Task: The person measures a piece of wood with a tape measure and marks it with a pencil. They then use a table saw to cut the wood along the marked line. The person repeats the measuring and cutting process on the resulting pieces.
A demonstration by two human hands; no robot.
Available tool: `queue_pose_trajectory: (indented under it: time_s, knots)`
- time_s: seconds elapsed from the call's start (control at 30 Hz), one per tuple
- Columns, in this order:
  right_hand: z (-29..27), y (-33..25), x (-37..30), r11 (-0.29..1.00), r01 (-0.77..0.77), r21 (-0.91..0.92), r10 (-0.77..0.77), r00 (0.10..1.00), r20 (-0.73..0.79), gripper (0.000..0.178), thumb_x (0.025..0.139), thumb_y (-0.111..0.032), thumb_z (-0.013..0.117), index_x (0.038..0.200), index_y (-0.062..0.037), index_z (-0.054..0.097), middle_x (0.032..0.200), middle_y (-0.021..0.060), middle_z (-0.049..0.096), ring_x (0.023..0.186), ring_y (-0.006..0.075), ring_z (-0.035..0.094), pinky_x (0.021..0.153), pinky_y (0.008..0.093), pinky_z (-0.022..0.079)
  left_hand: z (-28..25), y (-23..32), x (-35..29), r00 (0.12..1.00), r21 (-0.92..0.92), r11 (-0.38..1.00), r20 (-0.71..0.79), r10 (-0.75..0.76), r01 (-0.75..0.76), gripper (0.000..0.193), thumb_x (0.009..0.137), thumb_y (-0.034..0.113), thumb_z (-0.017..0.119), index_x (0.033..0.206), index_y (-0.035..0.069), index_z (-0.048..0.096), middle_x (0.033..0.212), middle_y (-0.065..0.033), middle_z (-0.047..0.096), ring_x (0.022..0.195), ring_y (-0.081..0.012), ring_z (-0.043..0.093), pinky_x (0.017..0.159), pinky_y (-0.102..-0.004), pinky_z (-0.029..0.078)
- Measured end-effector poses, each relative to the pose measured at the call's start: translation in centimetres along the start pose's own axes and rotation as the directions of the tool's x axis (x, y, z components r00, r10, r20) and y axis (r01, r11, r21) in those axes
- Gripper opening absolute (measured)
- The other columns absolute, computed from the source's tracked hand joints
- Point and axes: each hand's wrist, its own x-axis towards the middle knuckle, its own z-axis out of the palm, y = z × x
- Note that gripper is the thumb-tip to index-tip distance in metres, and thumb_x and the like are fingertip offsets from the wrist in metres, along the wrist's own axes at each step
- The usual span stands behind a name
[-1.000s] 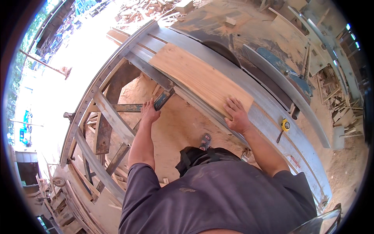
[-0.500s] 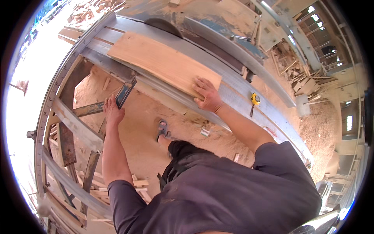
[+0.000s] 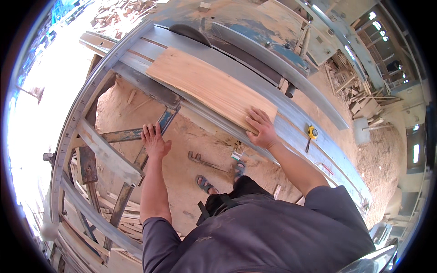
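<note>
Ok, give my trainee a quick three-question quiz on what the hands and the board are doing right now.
1. True or false: the right hand lies flat on the near end of the wooden board.
2. What does the left hand touch? A) the yellow tape measure B) a blue metal brace of the frame C) the saw blade
3. Fill in: the tape measure lies on the saw table to the ____ of the right hand.

Key: 1 true; 2 B; 3 right.
</note>
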Motion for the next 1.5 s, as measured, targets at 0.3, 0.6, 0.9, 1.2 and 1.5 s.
queue_pose_trajectory:
  time_s: [0.3, 0.6, 0.9, 1.2, 1.5]
  knots:
    - [-3.7, 3.2, -6.6, 1.000, 0.025, 0.011, -0.026, 0.999, 0.045, 0.063, 0.068, -0.014, 0.080, 0.128, -0.0060, 0.065, 0.150, 0.0161, 0.051, 0.145, 0.0371, 0.041, 0.122, 0.0512, 0.030, 4.6, 15.0, -3.1, 0.877, -0.600, 0.800, -0.376, -0.299, 0.016, 0.077, 0.087, 0.031, 0.071, 0.149, -0.004, 0.040, 0.154, -0.0258, 0.038, 0.148, -0.0426, 0.027, 0.125, -0.0487, 0.016]
    - [-3.8, 9.1, -10.6, 0.981, 0.192, 0.013, -0.192, 0.980, 0.056, 0.063, 0.074, -0.008, 0.069, 0.135, -0.0018, 0.057, 0.152, 0.0215, 0.047, 0.146, 0.0418, 0.037, 0.123, 0.0561, 0.025, 4.0, 37.9, -0.9, 0.722, -0.879, 0.452, -0.212, -0.659, 0.154, 0.079, 0.088, 0.013, 0.062, 0.154, -0.012, 0.027, 0.158, -0.0307, 0.035, 0.151, -0.0377, 0.029, 0.125, -0.0397, 0.021]
    - [-8.9, 18.3, -12.3, 0.984, 0.176, -0.024, -0.176, 0.984, 0.037, 0.057, 0.070, -0.005, 0.069, 0.126, 0.0025, 0.063, 0.148, 0.0233, 0.050, 0.144, 0.0423, 0.040, 0.121, 0.0577, 0.026, 3.1, 47.4, -0.8, 0.846, -0.961, 0.251, -0.036, -0.532, 0.117, 0.082, 0.083, 0.004, 0.061, 0.156, -0.007, 0.026, 0.152, -0.0276, 0.046, 0.142, -0.0354, 0.045, 0.118, -0.0368, 0.035]
    - [-10.0, 24.1, -8.6, 0.989, 0.137, -0.057, -0.138, 0.990, -0.011, 0.056, 0.068, -0.004, 0.069, 0.123, -0.0022, 0.067, 0.140, 0.0170, 0.060, 0.139, 0.0375, 0.049, 0.119, 0.0577, 0.029, 5.5, 51.6, 6.6, 0.878, -0.941, 0.338, -0.168, -0.448, -0.007, 0.084, 0.087, 0.007, 0.064, 0.158, -0.003, 0.021, 0.154, -0.0270, 0.044, 0.143, -0.0374, 0.045, 0.117, -0.0394, 0.036]
    - [-9.6, 27.5, -4.9, 0.988, 0.152, -0.027, -0.152, 0.988, -0.026, 0.055, 0.066, -0.004, 0.072, 0.121, -0.0022, 0.069, 0.139, 0.0168, 0.061, 0.136, 0.0369, 0.051, 0.118, 0.0587, 0.032, 7.5, 52.4, 11.2, 0.861, -0.961, 0.260, -0.205, -0.465, -0.089, 0.085, 0.088, 0.005, 0.066, 0.159, -0.002, 0.020, 0.153, -0.0270, 0.045, 0.143, -0.0372, 0.044, 0.118, -0.0396, 0.035]
